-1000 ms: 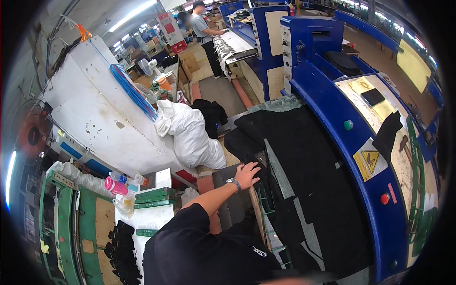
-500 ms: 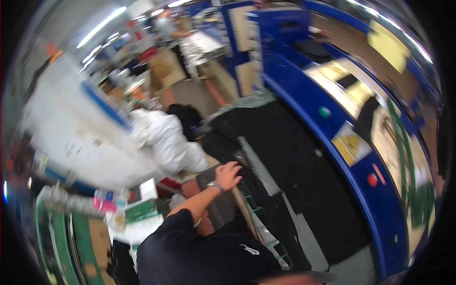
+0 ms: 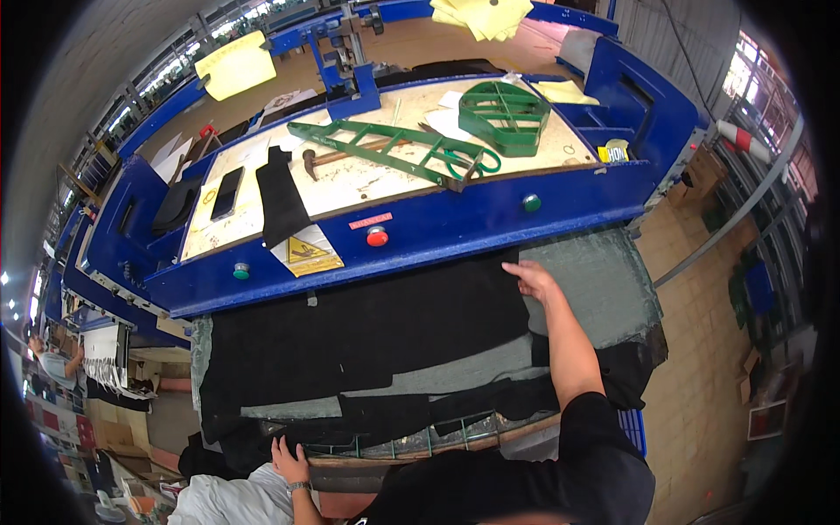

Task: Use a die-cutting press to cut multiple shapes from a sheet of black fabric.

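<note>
The right hand is lying flat, fingers spread, on the far right corner of the large black fabric sheet, pressing it rather than gripping it. That corner is sitting just beside the blue front edge of the cutting press, under the green button. The left hand is curling over the near edge of the worktop, where the fabric is drooping over the grey-green cutting pad; whether those fingers are pinching cloth or only resting on it, I cannot tell.

The sheet is covering most of the pad, from its left edge to the right hand, with looser black pieces hanging off the near side.

Risks as I judge them: with only a flat palm holding the far corner, the cloth is likely to be sliding or wrinkling if pulled from the near edge, leaving folds. The overhanging pieces are pulling downward and could be dragging the sheet off. The red button and the other green button are sitting close to the fabric's far edge, so a reaching hand could be brushing them. The green cutting dies on the press bed are lying well apart from both hands.
</note>
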`<control>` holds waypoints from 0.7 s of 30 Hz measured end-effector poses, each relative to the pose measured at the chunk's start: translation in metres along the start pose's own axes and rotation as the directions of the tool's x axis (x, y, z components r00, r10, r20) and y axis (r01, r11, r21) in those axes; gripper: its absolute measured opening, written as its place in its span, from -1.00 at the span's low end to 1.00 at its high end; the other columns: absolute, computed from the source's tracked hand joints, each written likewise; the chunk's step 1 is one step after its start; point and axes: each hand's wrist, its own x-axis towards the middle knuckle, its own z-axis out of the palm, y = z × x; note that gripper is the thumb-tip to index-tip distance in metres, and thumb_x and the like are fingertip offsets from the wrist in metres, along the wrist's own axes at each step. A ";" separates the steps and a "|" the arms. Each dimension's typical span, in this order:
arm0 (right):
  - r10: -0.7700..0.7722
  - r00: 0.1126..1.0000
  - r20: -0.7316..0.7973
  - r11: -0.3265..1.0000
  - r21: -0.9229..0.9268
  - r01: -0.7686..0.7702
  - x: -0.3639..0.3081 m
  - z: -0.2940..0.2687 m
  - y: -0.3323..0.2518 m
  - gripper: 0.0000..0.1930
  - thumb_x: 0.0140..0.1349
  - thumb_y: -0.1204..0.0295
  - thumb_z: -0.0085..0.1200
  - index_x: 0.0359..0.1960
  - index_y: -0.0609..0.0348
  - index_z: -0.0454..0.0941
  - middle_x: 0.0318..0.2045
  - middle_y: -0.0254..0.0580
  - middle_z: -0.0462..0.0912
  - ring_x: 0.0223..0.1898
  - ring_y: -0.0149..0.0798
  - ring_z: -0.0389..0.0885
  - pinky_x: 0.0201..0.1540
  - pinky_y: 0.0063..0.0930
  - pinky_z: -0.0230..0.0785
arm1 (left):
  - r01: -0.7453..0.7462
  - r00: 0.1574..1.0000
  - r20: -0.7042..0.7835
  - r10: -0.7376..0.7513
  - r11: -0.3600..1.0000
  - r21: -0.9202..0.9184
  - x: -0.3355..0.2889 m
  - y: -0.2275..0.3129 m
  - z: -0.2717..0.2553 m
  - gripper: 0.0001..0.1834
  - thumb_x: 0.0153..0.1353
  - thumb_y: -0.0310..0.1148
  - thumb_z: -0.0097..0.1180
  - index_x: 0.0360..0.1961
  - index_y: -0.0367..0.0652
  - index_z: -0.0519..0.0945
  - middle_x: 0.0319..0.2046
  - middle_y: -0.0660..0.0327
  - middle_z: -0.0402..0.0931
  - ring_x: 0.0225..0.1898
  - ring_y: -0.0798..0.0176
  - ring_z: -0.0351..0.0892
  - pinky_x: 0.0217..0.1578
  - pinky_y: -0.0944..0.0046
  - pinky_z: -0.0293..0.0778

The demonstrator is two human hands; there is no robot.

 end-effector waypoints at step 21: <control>0.096 0.949 -0.302 0.153 0.946 0.286 0.019 0.033 0.028 -0.56 0.51 0.25 -0.22 0.20 0.37 0.41 0.18 0.17 0.50 0.22 0.03 0.46 0.32 -0.11 0.26 | -0.127 0.986 0.123 0.116 0.989 0.082 0.022 -0.006 -0.023 -0.39 0.26 -0.18 0.22 0.31 -0.05 0.38 0.33 0.03 0.26 0.31 -0.12 0.32 0.23 -0.01 0.34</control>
